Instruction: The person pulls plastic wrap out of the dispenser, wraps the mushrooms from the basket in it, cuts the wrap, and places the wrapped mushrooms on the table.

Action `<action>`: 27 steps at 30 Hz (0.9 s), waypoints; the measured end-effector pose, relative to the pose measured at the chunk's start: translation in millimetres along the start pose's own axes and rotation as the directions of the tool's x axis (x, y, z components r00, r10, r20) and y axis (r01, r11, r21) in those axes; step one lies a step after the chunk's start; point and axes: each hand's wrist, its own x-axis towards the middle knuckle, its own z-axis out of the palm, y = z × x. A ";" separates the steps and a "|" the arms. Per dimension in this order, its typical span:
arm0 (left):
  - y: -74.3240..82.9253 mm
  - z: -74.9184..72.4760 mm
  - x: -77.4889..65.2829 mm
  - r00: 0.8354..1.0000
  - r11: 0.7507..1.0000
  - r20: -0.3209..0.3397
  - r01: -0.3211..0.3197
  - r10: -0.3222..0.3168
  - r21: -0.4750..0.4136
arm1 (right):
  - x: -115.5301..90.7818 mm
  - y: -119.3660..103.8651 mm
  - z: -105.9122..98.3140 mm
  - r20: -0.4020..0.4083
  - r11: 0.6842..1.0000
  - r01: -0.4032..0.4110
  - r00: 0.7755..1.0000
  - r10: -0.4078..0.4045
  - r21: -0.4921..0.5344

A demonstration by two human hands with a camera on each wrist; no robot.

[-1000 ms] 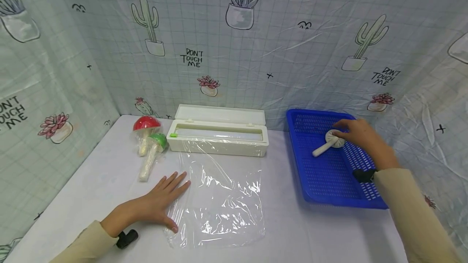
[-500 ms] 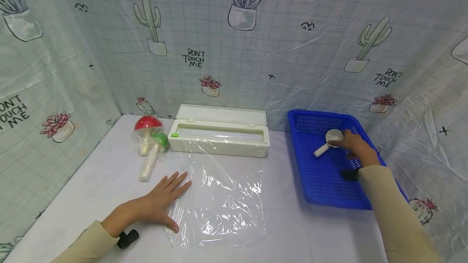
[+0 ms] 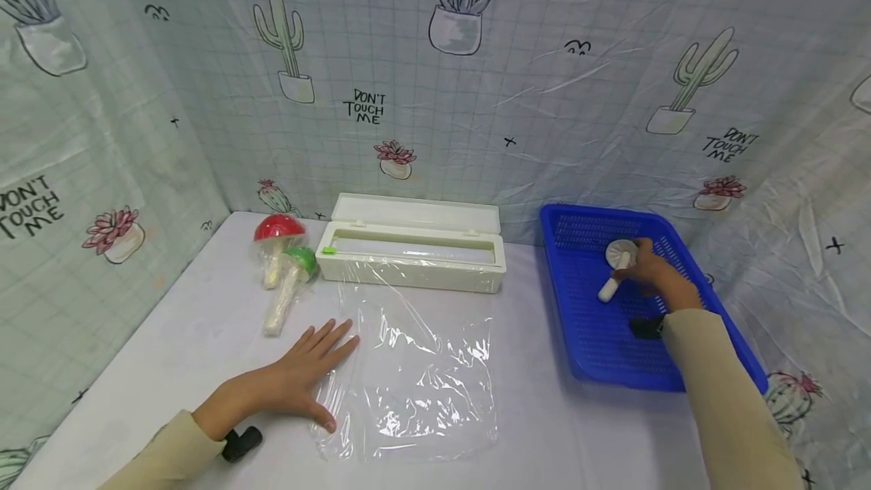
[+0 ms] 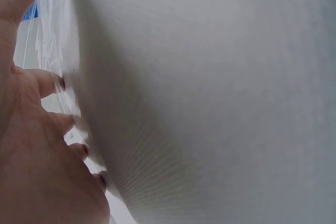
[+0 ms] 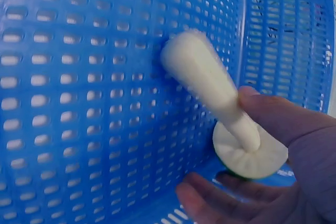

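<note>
In the head view my left hand (image 3: 292,380) lies spread, fingers straight, on the left edge of a sheet of clear plastic wrap (image 3: 422,376). The left wrist view shows its fingertips touching the wrap's edge on the white cloth. Inside the blue basket (image 3: 565,324), my right hand (image 3: 653,274) holds a toy mushroom. In the right wrist view the thumb lies against the pale stem of the mushroom (image 5: 202,72), and the fingers curl near its cap. That cap shows a white underside and a thin green rim. The wrap runs out of a white dispenser box (image 3: 408,274).
The dispenser's lid (image 3: 415,212) stands raised at the back, with a small green cutter (image 3: 329,250) at its left end. Two wrapped toy mushrooms lie to the left, a red-capped mushroom (image 3: 279,227) and a green-capped mushroom (image 3: 279,308). A patterned curtain (image 3: 408,82) encloses the table.
My right hand has moved down and left within the basket, from the cap toward the stem, and the mushroom has turned. The left hand has stayed on the wrap. The head view has shifted slightly.
</note>
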 end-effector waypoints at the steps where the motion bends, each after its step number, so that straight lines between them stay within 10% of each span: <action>1: -0.4 0.2 0.2 1.000 1.000 -0.006 -0.006 0.006 0.007 | -0.6 1.4 -1.1 0.008 1.000 0.024 1.000 -0.024 0.009; 16: -0.3 2.7 -1.6 0.996 0.997 -0.062 -0.070 0.071 0.021 | -1.6 -0.5 -3.0 -0.046 0.861 0.417 0.893 -0.448 -0.290; 27: 1.9 2.3 -1.5 0.995 0.996 -0.066 -0.066 0.070 0.058 | 5.0 -9.1 6.4 -0.099 0.954 0.231 0.962 -0.253 -0.190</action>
